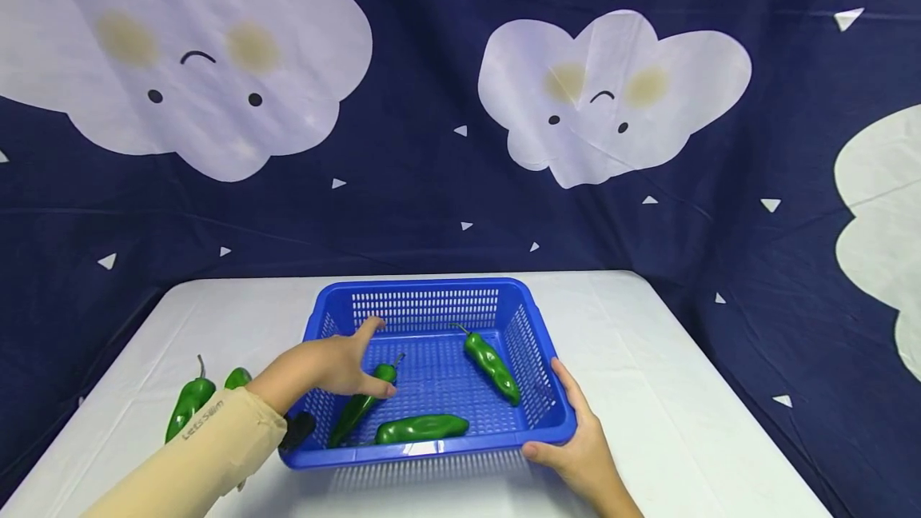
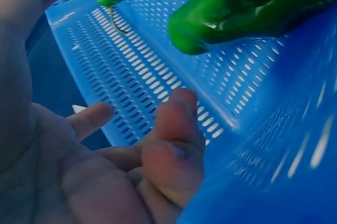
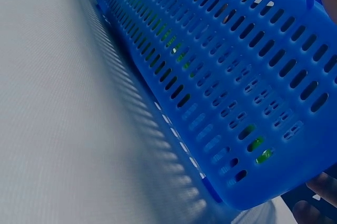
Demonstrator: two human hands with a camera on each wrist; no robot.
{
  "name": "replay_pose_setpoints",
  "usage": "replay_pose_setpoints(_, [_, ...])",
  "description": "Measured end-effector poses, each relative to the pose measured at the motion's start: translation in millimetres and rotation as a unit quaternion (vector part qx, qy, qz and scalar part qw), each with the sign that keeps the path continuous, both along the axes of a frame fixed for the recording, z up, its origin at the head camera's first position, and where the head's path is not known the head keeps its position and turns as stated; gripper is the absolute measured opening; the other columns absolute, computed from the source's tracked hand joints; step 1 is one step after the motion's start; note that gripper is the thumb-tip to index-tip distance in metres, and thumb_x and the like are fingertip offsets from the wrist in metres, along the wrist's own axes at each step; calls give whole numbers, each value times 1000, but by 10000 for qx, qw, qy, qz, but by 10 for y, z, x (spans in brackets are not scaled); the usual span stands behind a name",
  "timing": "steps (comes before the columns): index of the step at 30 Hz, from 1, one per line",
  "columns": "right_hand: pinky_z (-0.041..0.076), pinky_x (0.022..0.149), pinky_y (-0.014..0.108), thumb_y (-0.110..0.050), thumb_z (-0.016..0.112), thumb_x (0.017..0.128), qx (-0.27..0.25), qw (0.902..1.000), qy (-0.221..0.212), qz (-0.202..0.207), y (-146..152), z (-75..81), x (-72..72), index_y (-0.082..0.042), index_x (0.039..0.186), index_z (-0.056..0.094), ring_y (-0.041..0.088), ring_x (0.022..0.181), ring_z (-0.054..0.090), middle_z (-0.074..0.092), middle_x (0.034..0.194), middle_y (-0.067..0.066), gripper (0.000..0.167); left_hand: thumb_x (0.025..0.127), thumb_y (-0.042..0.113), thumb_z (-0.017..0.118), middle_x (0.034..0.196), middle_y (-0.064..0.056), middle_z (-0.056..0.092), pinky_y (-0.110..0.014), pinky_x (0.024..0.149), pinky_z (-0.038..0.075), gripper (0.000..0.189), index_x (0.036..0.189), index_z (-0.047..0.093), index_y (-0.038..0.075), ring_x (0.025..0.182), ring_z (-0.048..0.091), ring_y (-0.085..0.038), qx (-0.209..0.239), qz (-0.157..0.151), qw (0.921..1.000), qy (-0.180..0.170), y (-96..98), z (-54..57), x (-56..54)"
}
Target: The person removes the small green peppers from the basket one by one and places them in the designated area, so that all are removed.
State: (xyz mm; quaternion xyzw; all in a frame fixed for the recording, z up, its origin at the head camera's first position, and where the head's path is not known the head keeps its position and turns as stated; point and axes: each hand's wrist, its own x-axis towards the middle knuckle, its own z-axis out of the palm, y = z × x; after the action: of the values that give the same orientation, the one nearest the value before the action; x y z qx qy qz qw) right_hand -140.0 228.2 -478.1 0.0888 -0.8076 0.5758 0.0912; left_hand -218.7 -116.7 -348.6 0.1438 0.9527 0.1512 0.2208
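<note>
A blue plastic basket (image 1: 432, 284) with slotted walls holds three long green peppers. One pepper (image 1: 352, 416) lies slanted along the left side, another pepper (image 1: 422, 428) along the front wall, and a third pepper (image 1: 492, 368) toward the right wall. Over the left part of the basket, my left hand (image 1: 334, 362) is spread with thumb and fingers apart and nothing between them. Its thumb overlaps the left pepper in the head view. My right hand (image 1: 581, 450) grips the front right corner of the basket, thumb at the front rim and fingers along the right side.
On the white table (image 1: 619, 326), left of the basket, lie a green pepper (image 1: 189, 408) with its stem up and another pepper (image 1: 237, 377), partly hidden by my left sleeve (image 1: 209, 454). A dark blue cloth (image 1: 417, 222) with cloud prints hangs behind the table.
</note>
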Motion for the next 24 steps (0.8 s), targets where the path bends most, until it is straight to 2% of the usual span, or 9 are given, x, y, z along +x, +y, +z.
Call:
replay_pose_setpoints(2, [41, 101, 15, -11, 91, 66, -2, 10000, 18, -15, 7, -5, 4, -31, 157, 23, -1, 131, 45, 32, 159, 16, 115, 75, 62, 77, 116, -23, 68, -64, 97, 46, 112, 155, 16, 14, 109, 65, -39, -182, -9, 9998, -29, 18, -23, -40])
replay_pose_setpoints(4, [41, 101, 15, -11, 91, 66, 13, 10000, -1, -51, 9, -8, 8, -32, 157, 23, 8, 135, 46, 32, 160, 16, 115, 76, 60, 77, 128, -26, 63, -67, 98, 44, 110, 156, 17, 15, 118, 60, -44, -302, -16, 9995, -80, 43, -56, -79])
replay_pose_setpoints(9, [40, 101, 15, -10, 91, 67, 33, 10000, -55, -76, 0, -9, 14, -33, 157, 23, 33, 139, 40, 30, 161, 15, 115, 78, 53, 79, 133, -26, 59, -60, 100, 46, 104, 153, 19, 14, 120, 59, -39, -408, 52, 9987, -304, 103, -176, -149])
replay_pose_setpoints(12, [41, 101, 15, -10, 91, 67, 38, 10000, -51, -68, -2, -10, 12, -33, 157, 23, 24, 138, 43, 30, 160, 15, 115, 77, 50, 81, 130, -26, 59, -51, 93, 52, 102, 151, 20, 13, 112, 61, -35, -390, 160, 9980, -472, 129, -239, -160])
replay_pose_setpoints(16, [42, 100, 16, -11, 91, 67, 19, 10000, -16, -26, 0, -7, 3, -33, 157, 23, 6, 133, 46, 32, 159, 16, 115, 76, 49, 82, 119, -22, 59, -39, 73, 57, 100, 150, 22, 17, 87, 63, -26, -404, 266, 9965, -675, 140, -305, -149])
replay_pose_setpoints(17, [42, 100, 16, -11, 91, 67, 16, 10000, -10, -16, 1, -6, 1, -33, 157, 23, 3, 132, 46, 32, 159, 16, 115, 76, 49, 82, 120, -21, 58, -37, 72, 57, 100, 150, 23, 18, 84, 63, -25, -397, 285, 9962, -723, 139, -320, -143])
replay_pose_setpoints(19, [42, 100, 16, -11, 91, 67, 15, 10000, -5, -4, 1, -6, -2, -33, 157, 23, 1, 131, 46, 32, 159, 16, 115, 76, 50, 82, 119, -20, 58, -35, 68, 57, 101, 151, 22, 18, 78, 63, -22, -415, 303, 9955, -793, 137, -344, -132])
replay_pose_setpoints(24, [42, 100, 16, -10, 91, 66, 28, 10000, -14, -13, 2, -7, -3, -34, 157, 23, 2, 132, 45, 31, 160, 16, 116, 75, 51, 83, 116, -18, 57, -33, 66, 58, 100, 149, 24, 21, 75, 64, -21, -390, 325, 9943, -934, 132, -386, -122])
